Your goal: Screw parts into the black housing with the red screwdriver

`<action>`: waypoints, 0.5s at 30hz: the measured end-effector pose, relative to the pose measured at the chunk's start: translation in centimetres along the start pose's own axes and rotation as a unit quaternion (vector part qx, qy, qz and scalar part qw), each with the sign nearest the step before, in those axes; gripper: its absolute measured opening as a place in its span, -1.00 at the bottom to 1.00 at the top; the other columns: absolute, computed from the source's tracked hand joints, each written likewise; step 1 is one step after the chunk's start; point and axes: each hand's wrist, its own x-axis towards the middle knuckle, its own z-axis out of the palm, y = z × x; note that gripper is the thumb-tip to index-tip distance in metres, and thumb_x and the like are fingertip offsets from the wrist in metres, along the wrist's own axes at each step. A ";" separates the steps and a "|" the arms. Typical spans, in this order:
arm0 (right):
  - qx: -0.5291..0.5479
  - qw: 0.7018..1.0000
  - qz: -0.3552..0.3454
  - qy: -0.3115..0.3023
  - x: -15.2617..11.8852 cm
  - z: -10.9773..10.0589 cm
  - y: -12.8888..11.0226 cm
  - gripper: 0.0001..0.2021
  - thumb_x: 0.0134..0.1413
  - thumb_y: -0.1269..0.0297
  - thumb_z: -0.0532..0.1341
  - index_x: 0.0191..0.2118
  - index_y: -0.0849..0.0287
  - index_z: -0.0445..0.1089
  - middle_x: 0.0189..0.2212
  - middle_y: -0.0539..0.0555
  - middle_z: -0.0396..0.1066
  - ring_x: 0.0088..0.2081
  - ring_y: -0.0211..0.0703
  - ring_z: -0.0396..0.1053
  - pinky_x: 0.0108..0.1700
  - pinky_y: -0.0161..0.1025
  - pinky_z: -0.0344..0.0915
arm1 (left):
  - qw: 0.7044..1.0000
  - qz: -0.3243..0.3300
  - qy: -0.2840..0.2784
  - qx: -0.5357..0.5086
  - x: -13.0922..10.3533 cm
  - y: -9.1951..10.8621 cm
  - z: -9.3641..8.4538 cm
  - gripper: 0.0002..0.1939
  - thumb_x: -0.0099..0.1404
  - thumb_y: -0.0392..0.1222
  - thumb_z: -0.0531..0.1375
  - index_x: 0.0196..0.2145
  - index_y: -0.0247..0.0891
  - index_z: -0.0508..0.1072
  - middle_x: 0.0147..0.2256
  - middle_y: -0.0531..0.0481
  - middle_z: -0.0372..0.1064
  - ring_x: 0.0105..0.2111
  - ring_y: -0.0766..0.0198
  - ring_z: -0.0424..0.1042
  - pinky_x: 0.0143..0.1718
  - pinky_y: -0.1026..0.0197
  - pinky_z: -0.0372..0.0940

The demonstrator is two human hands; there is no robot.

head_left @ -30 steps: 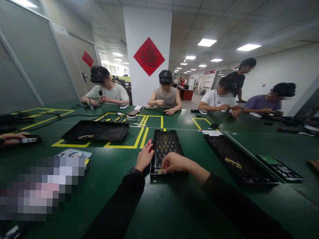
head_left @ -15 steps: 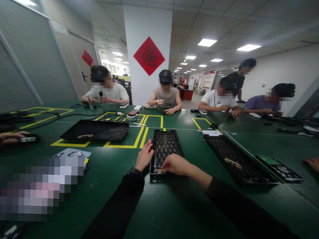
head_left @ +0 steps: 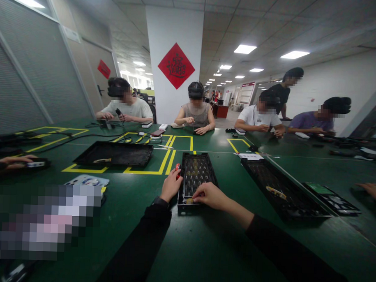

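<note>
A long black tray (head_left: 202, 170) with rows of small light marks or parts lies in front of me on the green table (head_left: 184, 248). My left hand (head_left: 171, 185) is at the tray's left edge, its fingers closed round a red object (head_left: 178, 168) that shows above them. My right hand (head_left: 209, 195) reaches over the near end of the tray. Its thumb and fingers are pinched together beside a small yellowish piece (head_left: 189, 201); whatever is between the fingertips is too small to make out.
Black trays stand at the left (head_left: 113, 154) and right (head_left: 281, 189), each with a yellowish strip inside. A drive-like device (head_left: 332, 199) lies further right. Cables (head_left: 74, 137) cross the table at the left. Other people sit opposite, and others' hands rest at both sides.
The view has shifted slightly. My right hand has moved very little at the near end of the tray, and my left hand keeps its place at the left edge.
</note>
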 end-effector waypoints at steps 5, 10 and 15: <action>0.070 0.997 0.043 0.006 -0.1 0.3 0.4 -0.80 -0.11 0.25 0.28 -0.30 0.19 0.52 -0.40 0.04 0.49 -0.42 -0.26 0.36 -0.37 -0.38 0.21 | 1.000 -0.016 -0.004 0.001 0.0 0.2 -0.2 -0.57 0.20 -0.16 0.00 0.03 -0.21 0.30 0.13 -0.06 0.11 0.09 0.15 0.17 0.11 0.12 0.05; 0.018 1.000 0.001 0.011 -0.2 0.7 0.3 -0.84 -0.06 0.29 0.26 -0.32 0.17 0.52 -0.41 0.05 0.49 -0.38 -0.25 0.37 -0.29 -0.37 0.18 | 1.000 -0.011 -0.004 0.000 -0.1 0.3 -0.2 -0.57 0.20 -0.17 0.00 0.03 -0.22 0.29 0.13 -0.08 0.11 0.09 0.14 0.17 0.11 0.11 0.06; -0.006 1.000 -0.017 0.002 -0.3 0.4 -0.1 -0.83 0.00 0.29 0.21 -0.29 0.18 0.52 -0.39 0.08 0.49 -0.35 -0.24 0.37 -0.28 -0.37 0.17 | 1.000 -0.010 -0.002 0.006 0.0 0.3 -0.1 -0.58 0.21 -0.17 0.00 0.03 -0.22 0.29 0.12 -0.08 0.13 0.09 0.15 0.17 0.10 0.13 0.07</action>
